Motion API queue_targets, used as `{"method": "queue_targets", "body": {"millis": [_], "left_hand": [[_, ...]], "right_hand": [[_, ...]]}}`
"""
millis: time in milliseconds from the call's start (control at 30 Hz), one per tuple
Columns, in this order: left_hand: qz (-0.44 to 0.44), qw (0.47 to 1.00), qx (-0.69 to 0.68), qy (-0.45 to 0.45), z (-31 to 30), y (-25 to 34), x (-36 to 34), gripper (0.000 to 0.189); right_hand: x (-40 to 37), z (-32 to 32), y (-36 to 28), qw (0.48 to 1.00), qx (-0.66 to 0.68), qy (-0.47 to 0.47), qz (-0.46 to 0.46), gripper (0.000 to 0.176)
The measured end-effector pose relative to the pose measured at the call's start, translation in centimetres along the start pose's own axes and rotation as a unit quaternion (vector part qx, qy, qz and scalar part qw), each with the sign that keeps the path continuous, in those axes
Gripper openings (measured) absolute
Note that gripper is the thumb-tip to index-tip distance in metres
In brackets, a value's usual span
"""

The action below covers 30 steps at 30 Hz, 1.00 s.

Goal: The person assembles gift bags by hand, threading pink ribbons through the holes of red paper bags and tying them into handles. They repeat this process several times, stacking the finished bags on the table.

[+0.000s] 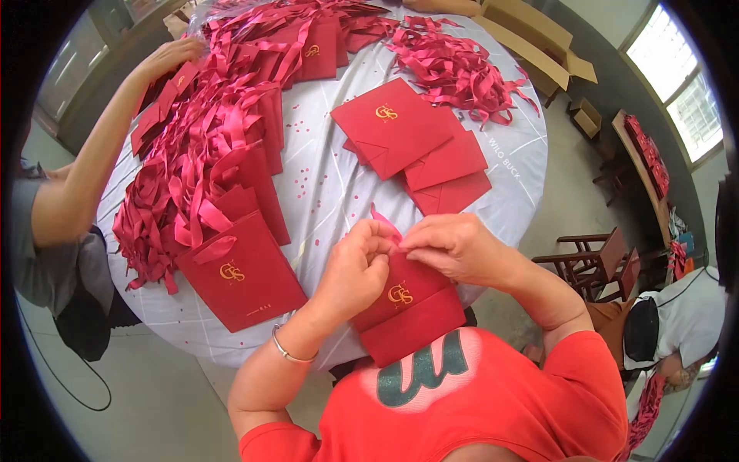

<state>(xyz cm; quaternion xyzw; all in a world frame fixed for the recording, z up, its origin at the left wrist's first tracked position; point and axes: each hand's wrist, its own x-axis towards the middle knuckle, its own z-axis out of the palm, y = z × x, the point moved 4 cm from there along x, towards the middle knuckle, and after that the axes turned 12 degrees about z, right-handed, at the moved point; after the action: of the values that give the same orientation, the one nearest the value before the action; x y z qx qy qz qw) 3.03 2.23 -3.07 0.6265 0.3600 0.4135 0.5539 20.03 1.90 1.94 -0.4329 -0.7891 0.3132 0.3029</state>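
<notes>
Red bag point(416, 317): while its far edge sits under both hands, the flat bag lies just in front of the red shirt point(500, 385), over the near edge of the table point(312, 223); its gold logo and a folded band show.
Left hand point(356, 262): nearly closed, fingers curled and thumb drawn in, with the fingertips on the pink ribbon point(386, 222) at the bag's far edge; a bangle point(291, 346) circles the wrist.
Right hand point(454, 246): closed in a pinch on the same ribbon, its fingertips meeting those of the left hand.
Ribbon: a loose end sticks up between the hands; the pinched part is mostly hidden by fingers.
Flat bags point(416, 138): overlapping in a loose stack beyond the right hand, the top one showing a gold logo.
Loose ribbons point(458, 69): heaped behind that stack.
Ribboned bags point(246, 273): crowded along the table's left side, ribbons tangled over them.
Cloth: white, printed with lines and lettering, dotted with small red specks point(302, 181).
Co-worker's hand point(173, 58): at the far left, over the piled bags; its grip is unclear.
Cardboard box point(531, 38): open, just beyond the table.
</notes>
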Motion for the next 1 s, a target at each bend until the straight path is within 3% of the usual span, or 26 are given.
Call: {"method": "queue_targets", "body": {"millis": [67, 167, 233, 267, 300, 400, 467, 500, 567, 600, 667, 700, 767, 833, 1000], "left_hand": [[0.007, 0.999, -0.038, 0.002, -0.3, 0.3, 0.1, 0.026], [0.029, 0.999, 0.009, -0.029, -1.0, 1.8, 0.3, 0.021], [0.1, 0.959, 0.255, -0.071, -1.8, 3.3, 0.4, 0.013], [0.152, 0.952, 0.262, -0.055, -1.9, 3.3, 0.4, 0.009], [0.148, 0.953, 0.261, -0.05, -2.2, 3.3, 0.4, 0.009], [0.122, 0.944, 0.295, -0.085, -2.5, 4.0, 0.6, 0.009], [0.027, 0.978, 0.173, -0.112, -2.4, 3.6, 0.6, 0.007], [0.026, 0.979, 0.172, -0.111, -2.4, 2.6, 0.6, 0.007], [-0.005, 0.992, -0.048, -0.121, -1.7, 0.9, 0.6, 0.012], [-0.006, 0.992, -0.048, -0.12, -1.8, 0.5, 0.5, 0.012], [-0.193, 0.967, -0.067, -0.149, -1.5, 0.9, 0.3, 0.016], [-0.193, 0.968, -0.068, -0.149, -1.4, 0.7, 0.4, 0.016], [-0.244, 0.957, -0.078, -0.135, -1.2, -0.3, 0.3, 0.016], [-0.249, 0.955, -0.084, -0.136, -1.3, -0.3, 0.3, 0.015], [-0.243, 0.956, -0.081, -0.145, -1.4, -0.4, 0.2, 0.014]], "right_hand": [[0.2, 0.2, 0.1, 1.0, 0.0, -0.005, 0.004, 0.017], [0.3, -0.3, 0.7, 0.999, -0.014, -0.023, 0.025, 0.016], [0.4, -0.8, 1.2, 0.996, -0.035, -0.035, 0.07, 0.014], [0.4, -1.1, 1.1, 0.996, -0.034, -0.043, 0.069, 0.014], [0.5, -1.4, 1.3, 0.994, -0.027, -0.051, 0.092, 0.014], [0.7, -2.2, 2.0, 0.992, -0.021, -0.061, 0.107, 0.013], [0.7, -2.8, 2.4, 0.986, 0.005, -0.074, 0.151, 0.012], [0.5, -2.8, 2.5, 0.986, 0.005, -0.075, 0.151, 0.012], [0.1, -2.6, 3.0, 0.982, 0.008, -0.092, 0.162, 0.01], [-0.1, -2.4, 3.2, 0.982, 0.009, -0.093, 0.162, 0.01], [-0.5, -2.3, 3.5, 0.987, 0.035, -0.046, 0.149, 0.012], [-0.7, -2.0, 3.4, 0.987, 0.034, -0.047, 0.149, 0.012], [-1.1, -2.2, 2.6, 0.99, 0.041, 0.052, 0.126, 0.016], [-1.2, -2.0, 1.0, 0.998, -0.03, 0.049, 0.036, 0.018], [-1.5, -0.3, -0.4, 1.0, -0.003, 0.024, 0.018, 0.018]]}}
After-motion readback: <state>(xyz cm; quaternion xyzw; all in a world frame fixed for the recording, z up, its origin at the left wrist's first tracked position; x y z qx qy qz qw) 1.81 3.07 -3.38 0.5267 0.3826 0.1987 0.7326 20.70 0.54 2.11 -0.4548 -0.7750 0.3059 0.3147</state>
